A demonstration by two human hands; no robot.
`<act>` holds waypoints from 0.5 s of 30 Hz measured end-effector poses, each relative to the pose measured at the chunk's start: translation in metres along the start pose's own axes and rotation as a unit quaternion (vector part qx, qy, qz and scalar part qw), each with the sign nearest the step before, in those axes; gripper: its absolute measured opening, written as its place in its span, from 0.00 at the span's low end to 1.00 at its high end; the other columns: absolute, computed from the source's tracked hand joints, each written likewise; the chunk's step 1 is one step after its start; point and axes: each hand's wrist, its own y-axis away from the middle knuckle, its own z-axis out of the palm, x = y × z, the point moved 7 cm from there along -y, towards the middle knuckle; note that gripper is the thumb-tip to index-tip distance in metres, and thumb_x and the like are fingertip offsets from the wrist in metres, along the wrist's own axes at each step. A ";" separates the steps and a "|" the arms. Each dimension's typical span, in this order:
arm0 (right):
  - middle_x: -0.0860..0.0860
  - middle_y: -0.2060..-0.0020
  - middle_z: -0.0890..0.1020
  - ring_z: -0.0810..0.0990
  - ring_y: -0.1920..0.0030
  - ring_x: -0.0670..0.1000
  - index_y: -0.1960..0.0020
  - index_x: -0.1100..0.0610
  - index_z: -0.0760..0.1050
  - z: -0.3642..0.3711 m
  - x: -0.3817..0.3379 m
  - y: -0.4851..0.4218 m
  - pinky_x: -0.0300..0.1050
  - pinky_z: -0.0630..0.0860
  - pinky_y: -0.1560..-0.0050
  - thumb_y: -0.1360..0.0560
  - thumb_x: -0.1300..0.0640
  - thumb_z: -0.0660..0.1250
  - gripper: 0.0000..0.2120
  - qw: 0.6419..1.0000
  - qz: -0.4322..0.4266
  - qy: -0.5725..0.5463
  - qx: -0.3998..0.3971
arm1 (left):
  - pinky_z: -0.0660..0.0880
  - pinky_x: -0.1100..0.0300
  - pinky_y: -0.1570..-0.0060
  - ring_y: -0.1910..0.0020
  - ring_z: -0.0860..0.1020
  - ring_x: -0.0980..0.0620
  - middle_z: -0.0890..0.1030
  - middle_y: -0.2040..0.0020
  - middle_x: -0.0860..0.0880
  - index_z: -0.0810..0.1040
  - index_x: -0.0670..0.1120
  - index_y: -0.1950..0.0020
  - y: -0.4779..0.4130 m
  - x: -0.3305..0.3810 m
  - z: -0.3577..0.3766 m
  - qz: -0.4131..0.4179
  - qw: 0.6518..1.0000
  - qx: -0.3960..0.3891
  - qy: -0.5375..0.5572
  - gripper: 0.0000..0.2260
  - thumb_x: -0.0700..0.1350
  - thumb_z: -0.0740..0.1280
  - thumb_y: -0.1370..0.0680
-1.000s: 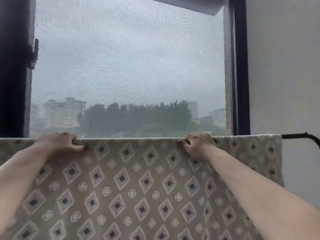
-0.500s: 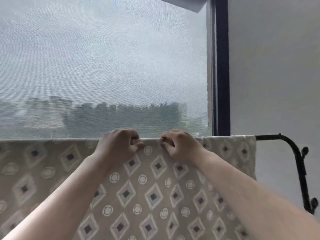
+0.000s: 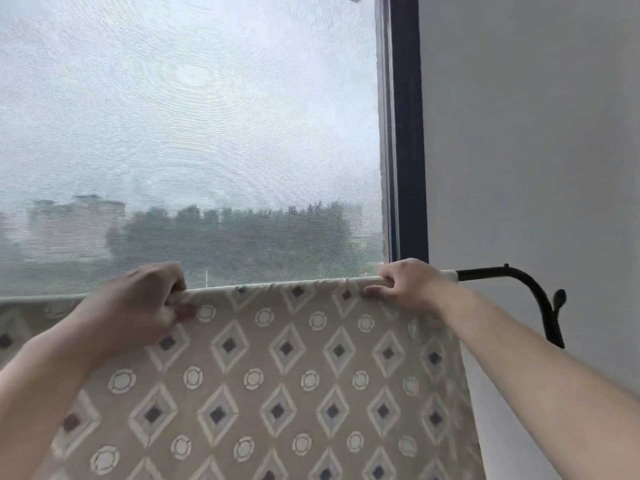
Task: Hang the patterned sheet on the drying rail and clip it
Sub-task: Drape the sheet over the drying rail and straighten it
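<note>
Rail (image 3: 485,273) mostly hidden under sheet (image 3: 277,382); sheet cut off below.

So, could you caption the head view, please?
Left hand and right hand grip the patterned sheet draped over the drying rail.

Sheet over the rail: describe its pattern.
The sheet is beige, with rows of pale diamonds around dark square centres alternating with rows of white rings; head view.

You are stretching both arms out. Your left hand (image 3: 138,303) and right hand (image 3: 408,284) are gripping the sheet (image 3: 277,375) with curled fingers.
</note>
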 end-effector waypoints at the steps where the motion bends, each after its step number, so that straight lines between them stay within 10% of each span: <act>1: 0.46 0.67 0.75 0.74 0.63 0.48 0.66 0.51 0.66 -0.001 0.011 0.001 0.44 0.67 0.64 0.27 0.30 0.62 0.25 1.000 0.008 0.007 -0.002 | 0.68 0.57 0.66 0.67 0.74 0.55 0.76 0.66 0.54 0.70 0.52 0.62 -0.002 -0.004 0.004 -0.014 1.000 -0.002 -0.003 0.14 0.52 0.75 0.30; 7: 0.44 0.65 0.77 0.76 0.61 0.48 0.66 0.49 0.68 -0.001 0.038 -0.004 0.46 0.72 0.60 0.30 0.30 0.62 0.23 0.999 -0.022 0.032 0.022 | 0.74 0.53 0.68 0.72 0.76 0.52 0.76 0.72 0.51 0.68 0.50 0.65 -0.018 -0.013 0.017 -0.087 0.992 -0.048 -0.077 0.14 0.51 0.73 0.36; 15: 0.42 0.58 0.79 0.77 0.56 0.46 0.53 0.49 0.77 0.002 0.047 0.001 0.47 0.77 0.52 0.21 0.47 0.63 0.08 0.978 -0.149 -0.142 0.036 | 0.72 0.58 0.64 0.64 0.79 0.56 0.80 0.64 0.57 0.77 0.56 0.58 -0.052 0.173 0.076 -0.012 0.992 -0.116 0.039 0.11 0.62 0.65 0.25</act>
